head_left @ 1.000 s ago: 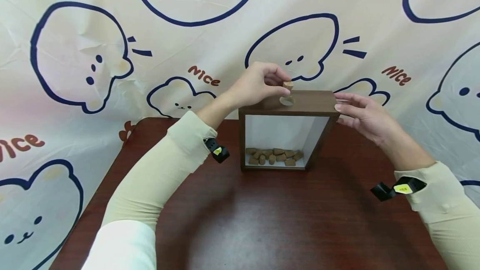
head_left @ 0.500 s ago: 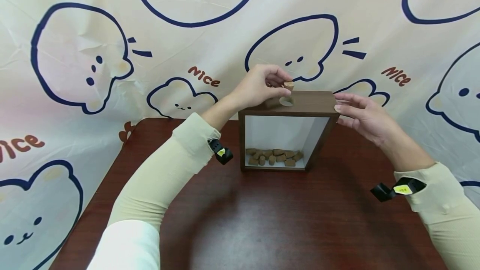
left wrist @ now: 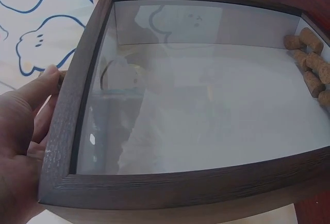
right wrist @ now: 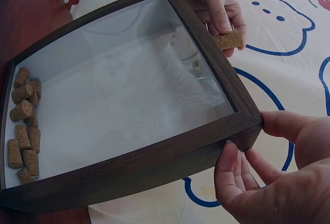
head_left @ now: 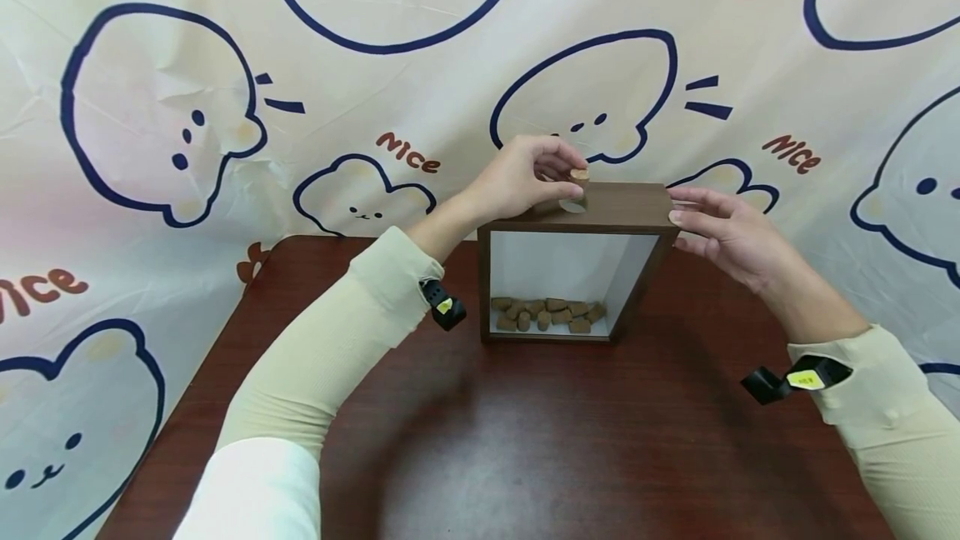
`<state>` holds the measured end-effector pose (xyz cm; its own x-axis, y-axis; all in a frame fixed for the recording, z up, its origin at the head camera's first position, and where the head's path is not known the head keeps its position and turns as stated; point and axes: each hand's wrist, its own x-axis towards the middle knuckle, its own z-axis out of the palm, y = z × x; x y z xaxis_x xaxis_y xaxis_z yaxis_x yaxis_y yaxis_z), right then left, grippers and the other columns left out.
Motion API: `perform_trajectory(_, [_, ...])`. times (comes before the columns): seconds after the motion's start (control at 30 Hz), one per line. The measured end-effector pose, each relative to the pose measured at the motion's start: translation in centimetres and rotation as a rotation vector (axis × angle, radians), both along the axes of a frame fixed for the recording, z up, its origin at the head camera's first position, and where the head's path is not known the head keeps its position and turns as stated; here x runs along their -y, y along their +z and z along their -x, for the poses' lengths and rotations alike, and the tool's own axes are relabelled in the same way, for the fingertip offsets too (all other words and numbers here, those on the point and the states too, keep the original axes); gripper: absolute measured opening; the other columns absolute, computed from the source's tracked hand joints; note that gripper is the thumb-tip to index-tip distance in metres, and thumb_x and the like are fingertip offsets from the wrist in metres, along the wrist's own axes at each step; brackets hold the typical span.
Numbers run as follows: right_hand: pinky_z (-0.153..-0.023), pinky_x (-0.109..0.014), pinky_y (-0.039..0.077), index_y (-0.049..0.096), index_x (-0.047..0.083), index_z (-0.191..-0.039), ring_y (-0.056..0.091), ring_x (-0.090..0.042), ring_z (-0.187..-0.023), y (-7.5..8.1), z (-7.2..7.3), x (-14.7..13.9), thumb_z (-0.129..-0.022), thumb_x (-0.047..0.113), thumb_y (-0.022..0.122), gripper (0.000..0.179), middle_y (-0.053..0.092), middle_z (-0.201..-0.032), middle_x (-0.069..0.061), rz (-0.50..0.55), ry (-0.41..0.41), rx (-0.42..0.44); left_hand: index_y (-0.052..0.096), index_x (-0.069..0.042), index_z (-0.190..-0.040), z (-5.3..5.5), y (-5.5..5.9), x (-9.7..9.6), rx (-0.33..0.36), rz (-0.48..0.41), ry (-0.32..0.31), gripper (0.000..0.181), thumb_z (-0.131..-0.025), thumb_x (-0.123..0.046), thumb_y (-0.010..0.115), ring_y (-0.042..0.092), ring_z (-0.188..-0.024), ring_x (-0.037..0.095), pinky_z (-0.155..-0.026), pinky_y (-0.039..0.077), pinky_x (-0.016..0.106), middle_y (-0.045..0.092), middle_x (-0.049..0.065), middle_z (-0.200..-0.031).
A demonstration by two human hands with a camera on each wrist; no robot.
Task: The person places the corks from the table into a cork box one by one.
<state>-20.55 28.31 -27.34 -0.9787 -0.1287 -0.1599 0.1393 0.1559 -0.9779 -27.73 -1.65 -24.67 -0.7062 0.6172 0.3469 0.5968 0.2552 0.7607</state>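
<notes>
A dark wooden shadow box (head_left: 630,205) with a glass front stands upright on the table, a round hole (head_left: 573,207) in its top. My left hand (head_left: 517,182) pinches a cork (head_left: 580,177) between thumb and fingers, right over the hole. The right wrist view shows that cork (right wrist: 228,40) outside the frame's top edge. With thumb and fingers, my right hand (head_left: 731,232) grips the box's upper right corner. Several corks (head_left: 580,325) lie in a loose pile on the box floor behind the glass. In the left wrist view, the frame partly hides my left fingers.
The reddish-brown wooden table (head_left: 525,448) stretches in front of the box. Behind it hangs a pale curtain (head_left: 360,98) with blue cartoon outlines and red lettering, close to the table's back edge.
My left hand has shifted slightly right and down, bringing the cork lower, so it now overlaps part of the hole. The right hand and the box have stayed still.
</notes>
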Motion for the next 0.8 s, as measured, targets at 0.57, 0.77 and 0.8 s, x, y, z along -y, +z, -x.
perform_trajectory(0.57, [-0.087,-0.018,0.054,0.047,0.017,-0.147,0.045,-0.017,-0.125,0.04,-0.05,0.14,-0.1,0.027,0.067,0.052,0.042,-0.139,0.002,-0.017,-0.001,0.009,0.069,-0.001,-0.118,0.26,-0.76,0.27,0.001,-0.011,-0.043,0.028,-0.092,-0.008,0.076,0.067,-0.101,0.014,-0.091,0.052,0.025,0.073,0.01,-0.112])
perform_trajectory(0.77, [-0.086,-0.018,0.054,0.049,0.018,-0.145,0.047,-0.016,-0.123,0.15,-0.04,0.04,-0.1,0.027,0.067,0.05,0.044,-0.136,0.002,-0.009,-0.005,0.004,0.07,-0.004,-0.117,0.18,-0.63,0.55,-0.046,-0.021,-0.031,0.025,-0.094,-0.012,0.076,0.066,-0.1,0.01,-0.09,0.052,0.025,0.073,0.007,-0.11])
perform_trajectory(0.8, [-0.086,-0.018,0.054,0.049,0.018,-0.145,0.046,-0.016,-0.123,0.14,-0.04,0.03,-0.1,0.027,0.067,0.05,0.044,-0.136,0.003,-0.011,-0.005,0.004,0.071,-0.004,-0.117,0.15,-0.54,0.72,-0.05,-0.019,-0.026,0.025,-0.094,-0.013,0.075,0.066,-0.1,0.01,-0.09,0.051,0.025,0.073,0.005,-0.109])
